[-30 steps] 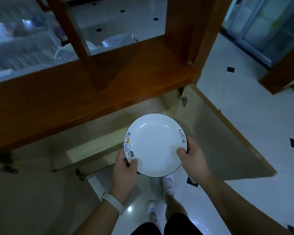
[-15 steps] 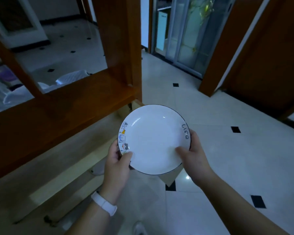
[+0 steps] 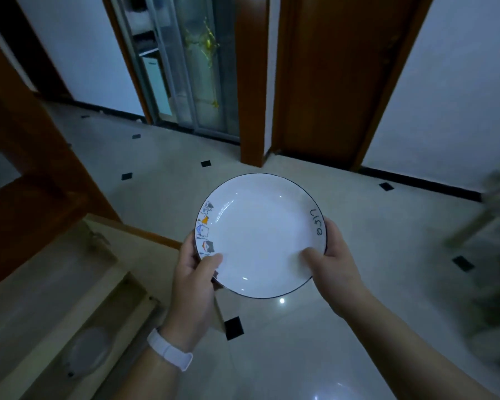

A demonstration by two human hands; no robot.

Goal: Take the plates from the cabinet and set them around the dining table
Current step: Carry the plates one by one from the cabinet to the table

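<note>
I have turned away from the cabinet: a second ago its wooden top and open lower compartment filled the view ahead, and now only its edge and open door sit at my lower left, while a tiled floor, a wooden door and a glass sliding door lie in front. The plate has come with me, held level over the floor at about waist height, touching nothing but my hands.

My left hand grasps the rim on the side with the small cartoon figures, thumb laid over the top. My right hand grasps the opposite rim beside the written word, thumb pressing on the inner face. Both grips look firm, and they have not shifted during the turn.

For the task, I judge the fetching step for this plate is finished and the carry has begun. At the far right edge there is a pale blurred shape that may be a chair or the bench leg, but the blur is too heavy to be sure. No plate is set down yet in what I can see.
</note>
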